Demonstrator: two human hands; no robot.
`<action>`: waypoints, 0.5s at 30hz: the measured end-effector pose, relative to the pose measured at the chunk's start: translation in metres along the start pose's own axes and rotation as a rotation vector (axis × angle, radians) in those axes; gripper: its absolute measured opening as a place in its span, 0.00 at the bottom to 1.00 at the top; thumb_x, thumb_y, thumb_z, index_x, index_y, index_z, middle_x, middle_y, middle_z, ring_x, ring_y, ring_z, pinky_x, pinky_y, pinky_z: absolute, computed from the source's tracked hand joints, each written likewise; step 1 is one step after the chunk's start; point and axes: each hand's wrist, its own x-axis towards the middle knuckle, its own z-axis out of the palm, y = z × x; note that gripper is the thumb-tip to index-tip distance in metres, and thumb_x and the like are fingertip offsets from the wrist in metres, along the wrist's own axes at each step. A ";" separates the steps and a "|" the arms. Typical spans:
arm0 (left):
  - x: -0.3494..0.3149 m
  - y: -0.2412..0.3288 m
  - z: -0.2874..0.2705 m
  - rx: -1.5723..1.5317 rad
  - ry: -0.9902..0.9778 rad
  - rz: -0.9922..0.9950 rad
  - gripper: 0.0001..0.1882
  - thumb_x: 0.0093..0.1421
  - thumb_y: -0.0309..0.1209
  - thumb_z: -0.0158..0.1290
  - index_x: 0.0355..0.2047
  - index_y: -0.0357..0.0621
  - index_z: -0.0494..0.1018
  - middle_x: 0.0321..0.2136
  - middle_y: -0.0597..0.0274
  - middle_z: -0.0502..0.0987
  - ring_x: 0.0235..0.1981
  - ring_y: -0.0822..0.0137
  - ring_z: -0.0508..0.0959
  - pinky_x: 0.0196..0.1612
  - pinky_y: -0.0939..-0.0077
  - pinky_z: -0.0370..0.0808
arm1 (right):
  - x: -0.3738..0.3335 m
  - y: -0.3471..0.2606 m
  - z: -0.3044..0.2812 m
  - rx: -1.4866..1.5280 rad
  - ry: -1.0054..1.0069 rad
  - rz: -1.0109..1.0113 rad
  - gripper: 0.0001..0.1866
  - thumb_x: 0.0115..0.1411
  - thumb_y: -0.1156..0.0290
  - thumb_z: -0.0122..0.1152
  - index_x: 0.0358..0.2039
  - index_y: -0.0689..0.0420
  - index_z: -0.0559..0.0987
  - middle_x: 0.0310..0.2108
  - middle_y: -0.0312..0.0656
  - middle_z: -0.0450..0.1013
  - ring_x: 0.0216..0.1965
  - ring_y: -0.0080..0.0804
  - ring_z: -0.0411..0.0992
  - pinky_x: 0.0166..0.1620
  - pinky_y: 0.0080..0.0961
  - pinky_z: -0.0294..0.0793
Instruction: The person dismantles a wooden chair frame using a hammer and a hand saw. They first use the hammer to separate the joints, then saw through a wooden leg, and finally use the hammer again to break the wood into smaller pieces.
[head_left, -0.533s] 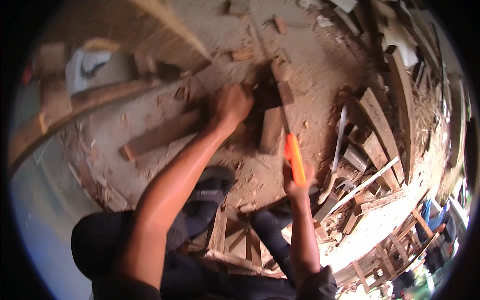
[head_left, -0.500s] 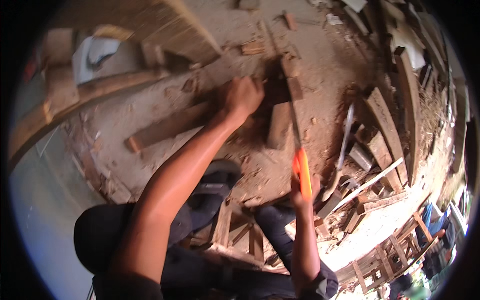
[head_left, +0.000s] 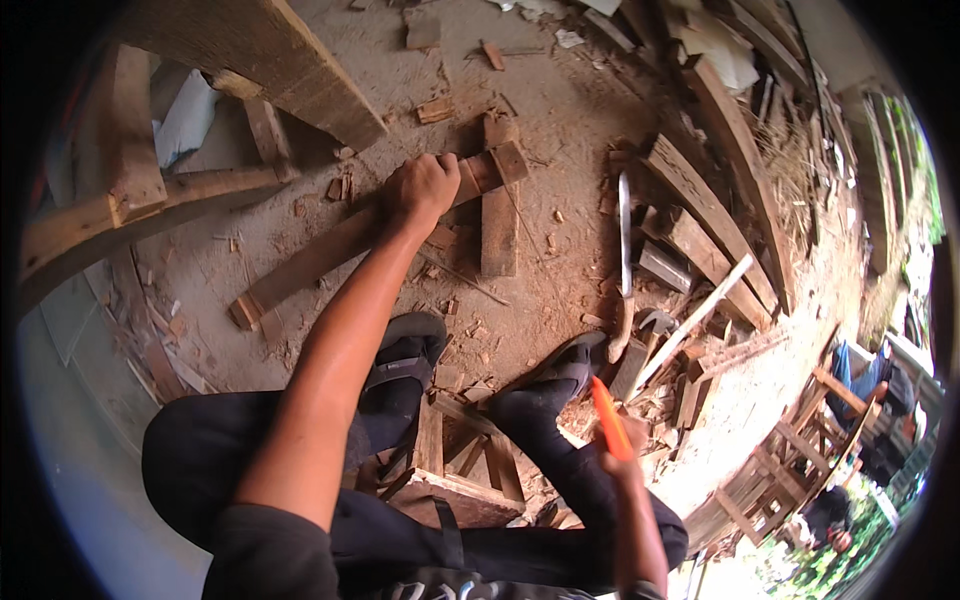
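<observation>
My left hand [head_left: 424, 188] is closed over a long brown wooden beam [head_left: 310, 262], near its far right end. That end rests across a short wooden block [head_left: 500, 235] on the ground, while the near left end lies low on the dirt. By my right knee, my right hand [head_left: 622, 440] grips the orange handle of a handsaw [head_left: 610, 415]. The saw's blade can hardly be made out now; the earlier frame shows it long and thin.
A machete [head_left: 625, 235] with a wooden handle lies right of the block, beside a pale stick [head_left: 697, 325]. Timber pieces [head_left: 710, 225] pile along the right. A wooden frame [head_left: 150, 215] stands at left. I sit over a low wooden stool [head_left: 450, 490]. Another person [head_left: 880, 400] is far right.
My right hand has drawn the saw back from the beam's end toward my right knee. My left hand stays on the beam. The view has shifted, so the ground things appear further left.
</observation>
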 end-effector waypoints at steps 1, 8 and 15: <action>-0.006 0.006 -0.001 0.011 0.019 0.019 0.31 0.64 0.46 0.41 0.21 0.31 0.80 0.19 0.36 0.78 0.24 0.40 0.82 0.27 0.52 0.80 | -0.011 -0.017 -0.032 -0.040 -0.031 -0.017 0.10 0.57 0.66 0.57 0.22 0.57 0.76 0.13 0.41 0.64 0.13 0.39 0.67 0.19 0.35 0.62; 0.004 -0.013 0.010 -0.101 -0.157 0.299 0.34 0.69 0.56 0.39 0.43 0.34 0.78 0.45 0.33 0.78 0.48 0.37 0.78 0.51 0.48 0.74 | 0.000 -0.063 -0.145 -0.412 0.046 -0.049 0.12 0.60 0.72 0.64 0.22 0.60 0.73 0.14 0.43 0.65 0.14 0.28 0.66 0.21 0.30 0.63; 0.037 0.038 -0.101 0.527 -0.665 0.600 0.29 0.67 0.51 0.48 0.50 0.33 0.73 0.49 0.37 0.77 0.52 0.41 0.76 0.55 0.50 0.72 | 0.099 -0.104 -0.120 -0.032 0.016 0.222 0.11 0.56 0.70 0.63 0.39 0.59 0.82 0.27 0.54 0.79 0.31 0.52 0.80 0.37 0.40 0.78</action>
